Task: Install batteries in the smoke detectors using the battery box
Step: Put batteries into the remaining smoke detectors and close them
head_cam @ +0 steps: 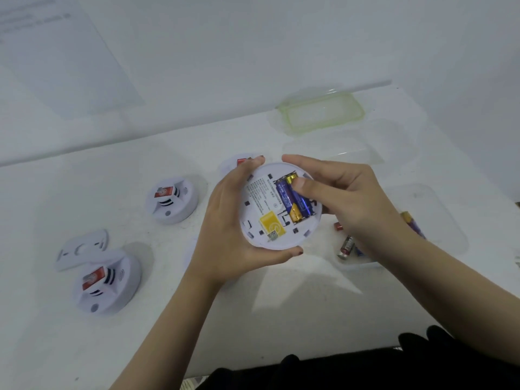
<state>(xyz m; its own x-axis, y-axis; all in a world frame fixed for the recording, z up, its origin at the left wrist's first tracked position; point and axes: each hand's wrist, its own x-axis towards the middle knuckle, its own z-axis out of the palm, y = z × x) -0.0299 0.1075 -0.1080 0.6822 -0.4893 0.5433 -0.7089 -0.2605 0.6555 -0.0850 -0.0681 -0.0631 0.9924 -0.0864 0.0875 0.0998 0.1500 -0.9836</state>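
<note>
My left hand (225, 220) holds a white round smoke detector (261, 209) back side up, above the table's middle. Two blue and gold batteries (292, 198) lie side by side in its open compartment. The thumb of my right hand (351, 198) presses on the right battery, with the forefinger curled over the detector's far rim. A clear plastic battery box (439, 218) stands to the right, partly hidden by my right wrist. Loose batteries (346, 246) lie in it.
Two more white detectors (171, 199) (105, 280) rest on the white table at the left. A detached white back plate (81, 249) lies beside the nearer one. Another detector (239, 163) peeks out behind my left fingers. The green-rimmed box lid (320, 112) lies by the wall.
</note>
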